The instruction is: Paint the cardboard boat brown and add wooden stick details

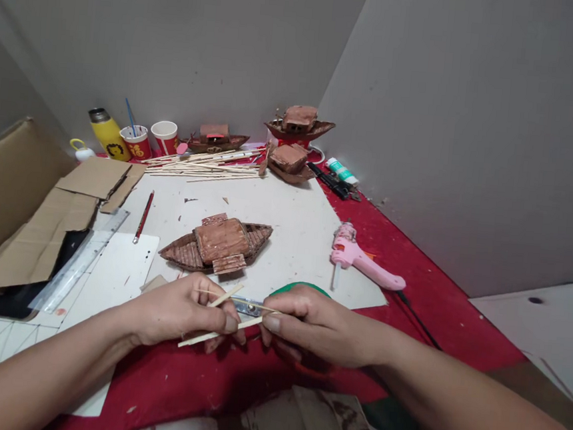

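Note:
My left hand (192,310) is closed, pinching pale thin wooden sticks (199,339) between thumb and fingers. One slants down to the left, and a shorter piece crosses above it. My right hand (307,320) is closed too, with its thumb and forefinger on the right end of the long stick. A thin sliver (224,296) curves between both hands. Behind the fingers shows a metal tool with a pivot screw (251,307); a green part (300,287) appears above my right hand. Whether that hand also grips the tool is hidden. Just beyond sits a brown model boat (221,241).
A pink glue gun (363,258) lies on the right with its cord. Farther back are more model boats (291,160), a pile of sticks (205,168), paper cups (164,136) and a yellow bottle (109,136). Cardboard (39,233), a clear ruler (79,264) and a pencil (144,217) lie left.

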Action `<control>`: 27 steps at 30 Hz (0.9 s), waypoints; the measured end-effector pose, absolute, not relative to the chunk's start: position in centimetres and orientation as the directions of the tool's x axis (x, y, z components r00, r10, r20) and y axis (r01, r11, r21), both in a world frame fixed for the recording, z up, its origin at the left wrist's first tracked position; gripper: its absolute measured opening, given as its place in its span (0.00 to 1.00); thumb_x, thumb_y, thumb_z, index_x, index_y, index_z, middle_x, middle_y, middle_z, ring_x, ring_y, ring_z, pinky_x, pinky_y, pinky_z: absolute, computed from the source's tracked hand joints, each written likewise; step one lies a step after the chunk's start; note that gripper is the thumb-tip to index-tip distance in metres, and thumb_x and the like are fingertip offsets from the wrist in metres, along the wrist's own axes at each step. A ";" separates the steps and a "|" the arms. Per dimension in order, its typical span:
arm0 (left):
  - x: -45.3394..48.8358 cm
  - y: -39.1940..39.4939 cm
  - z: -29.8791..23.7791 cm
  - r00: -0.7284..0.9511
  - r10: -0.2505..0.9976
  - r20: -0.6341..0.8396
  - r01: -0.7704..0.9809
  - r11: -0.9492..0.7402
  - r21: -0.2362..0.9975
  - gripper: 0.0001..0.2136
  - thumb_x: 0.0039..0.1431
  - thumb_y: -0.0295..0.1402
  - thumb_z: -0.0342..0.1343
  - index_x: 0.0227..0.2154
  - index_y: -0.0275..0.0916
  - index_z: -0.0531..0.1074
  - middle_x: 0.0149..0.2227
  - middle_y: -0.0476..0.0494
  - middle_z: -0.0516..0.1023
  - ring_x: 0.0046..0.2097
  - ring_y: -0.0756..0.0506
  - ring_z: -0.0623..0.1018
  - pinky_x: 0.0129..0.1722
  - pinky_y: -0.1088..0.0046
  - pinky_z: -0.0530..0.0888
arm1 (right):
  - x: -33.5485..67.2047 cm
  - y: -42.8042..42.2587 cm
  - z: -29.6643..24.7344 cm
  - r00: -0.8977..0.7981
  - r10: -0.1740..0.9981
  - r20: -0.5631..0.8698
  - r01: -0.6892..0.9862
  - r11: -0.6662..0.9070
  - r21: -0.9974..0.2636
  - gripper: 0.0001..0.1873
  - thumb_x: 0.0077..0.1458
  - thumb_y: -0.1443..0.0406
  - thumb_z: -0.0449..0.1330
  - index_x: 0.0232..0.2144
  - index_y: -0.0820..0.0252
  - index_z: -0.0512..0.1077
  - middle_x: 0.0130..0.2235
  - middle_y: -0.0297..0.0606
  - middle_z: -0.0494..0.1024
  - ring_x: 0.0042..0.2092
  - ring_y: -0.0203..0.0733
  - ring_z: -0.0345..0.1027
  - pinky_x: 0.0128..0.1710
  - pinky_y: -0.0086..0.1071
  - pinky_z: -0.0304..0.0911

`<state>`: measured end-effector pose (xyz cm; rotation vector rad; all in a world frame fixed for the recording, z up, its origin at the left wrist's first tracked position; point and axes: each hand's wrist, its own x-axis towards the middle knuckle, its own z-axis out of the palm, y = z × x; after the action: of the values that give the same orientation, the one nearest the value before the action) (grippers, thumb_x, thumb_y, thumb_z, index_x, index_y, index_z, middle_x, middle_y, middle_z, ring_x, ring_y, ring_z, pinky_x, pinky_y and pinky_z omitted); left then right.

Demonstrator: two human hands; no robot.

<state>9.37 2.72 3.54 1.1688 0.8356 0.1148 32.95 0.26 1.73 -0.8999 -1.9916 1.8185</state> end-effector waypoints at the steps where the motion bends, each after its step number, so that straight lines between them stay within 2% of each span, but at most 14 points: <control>1: 9.3 2.8 3.4 0.707 0.478 -0.521 0.326 0.434 0.840 0.10 0.51 0.36 0.61 0.28 0.33 0.79 0.19 0.50 0.73 0.21 0.53 0.66 0.24 0.77 0.58 | 32.9 0.2 1.7 -0.760 0.622 -0.189 0.245 0.006 -0.969 0.27 0.66 0.48 0.48 0.29 0.64 0.70 0.21 0.31 0.67 0.19 0.28 0.57 0.17 0.22 0.52; 5: 9.3 2.8 3.2 0.705 0.467 -0.533 0.315 0.468 0.826 0.10 0.49 0.34 0.60 0.29 0.32 0.81 0.18 0.50 0.73 0.19 0.55 0.64 0.20 0.78 0.55 | 32.8 0.1 1.8 -0.748 0.630 -0.210 0.271 0.001 -0.963 0.29 0.65 0.46 0.48 0.28 0.64 0.70 0.20 0.31 0.68 0.19 0.28 0.56 0.18 0.22 0.52; 7: 9.3 2.8 3.2 0.713 0.473 -0.518 0.297 0.466 0.834 0.10 0.49 0.34 0.61 0.28 0.33 0.81 0.18 0.50 0.72 0.19 0.54 0.65 0.21 0.78 0.56 | 32.8 0.1 1.9 -0.740 0.635 -0.223 0.279 -0.013 -0.960 0.30 0.64 0.45 0.48 0.28 0.64 0.70 0.20 0.31 0.67 0.19 0.28 0.56 0.17 0.22 0.52; 12: 9.4 2.6 3.0 0.717 0.489 -0.497 0.310 0.415 0.855 0.14 0.51 0.43 0.64 0.27 0.33 0.80 0.19 0.49 0.73 0.21 0.54 0.66 0.24 0.78 0.59 | 32.8 0.1 2.1 -0.736 0.640 -0.220 0.288 0.002 -0.958 0.29 0.65 0.46 0.47 0.27 0.64 0.69 0.20 0.31 0.67 0.18 0.28 0.56 0.17 0.23 0.52; 16: 9.4 2.6 2.9 0.727 0.483 -0.489 0.342 0.363 0.867 0.17 0.54 0.47 0.62 0.29 0.34 0.79 0.19 0.51 0.71 0.20 0.54 0.63 0.22 0.77 0.56 | 32.8 0.2 2.0 -0.751 0.630 -0.197 0.287 0.043 -0.957 0.28 0.66 0.47 0.47 0.27 0.63 0.68 0.20 0.32 0.68 0.19 0.28 0.57 0.19 0.23 0.52; 22: 9.6 2.0 3.3 0.700 0.540 -0.468 0.387 0.263 0.884 0.13 0.59 0.40 0.56 0.30 0.34 0.76 0.19 0.53 0.68 0.21 0.53 0.63 0.22 0.76 0.58 | 32.7 0.1 1.8 -0.746 0.648 -0.157 0.288 0.102 -0.952 0.26 0.67 0.50 0.47 0.28 0.63 0.69 0.20 0.30 0.67 0.20 0.29 0.56 0.19 0.23 0.52; 27: 10.0 1.1 3.9 0.664 0.641 -0.386 0.384 0.152 0.911 0.12 0.61 0.35 0.52 0.24 0.36 0.68 0.20 0.56 0.59 0.23 0.53 0.56 0.23 0.75 0.54 | 32.6 -0.3 1.5 -0.704 0.707 -0.066 0.294 0.204 -0.934 0.24 0.69 0.55 0.46 0.27 0.63 0.68 0.20 0.30 0.65 0.21 0.29 0.55 0.21 0.24 0.51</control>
<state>9.96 1.12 3.92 1.4647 0.9055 0.2259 32.57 -0.27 1.49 -0.9343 -2.1088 1.5029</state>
